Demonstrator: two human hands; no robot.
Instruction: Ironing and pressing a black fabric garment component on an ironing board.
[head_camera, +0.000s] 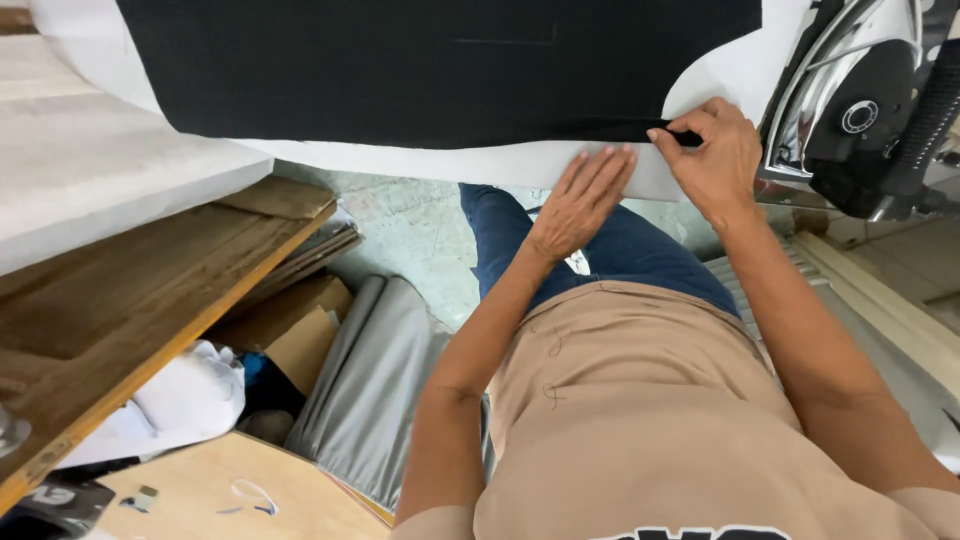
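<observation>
At nine o'clock a padded white table (90, 170) slopes across the view, and a wooden plank (130, 300) lies beneath its edge. Below that, at seven o'clock, a white cloth bundle (185, 400) sits beside brown cardboard (300, 345). A roll of grey fabric (375, 380) leans at six o'clock against the greenish floor (410, 225).

Along the top, from eleven to one o'clock, a large piece of black fabric (430, 65) lies flat on a white underlayer (500, 165) whose border shows all along the black edge.

Just right of centre, the left hand (580, 200) lies open, palm down, fingers stretched flat on the white underlayer right below the black fabric's lower edge. Beside it, at one o'clock, the right hand (715, 150) is closed in a pinch on the lower right corner of the black fabric, thumb and forefinger gripping the hem.

At two o'clock a chrome and black pressing iron (860, 110) stands well clear of the right hand's knuckles, at the fabric's right.
</observation>
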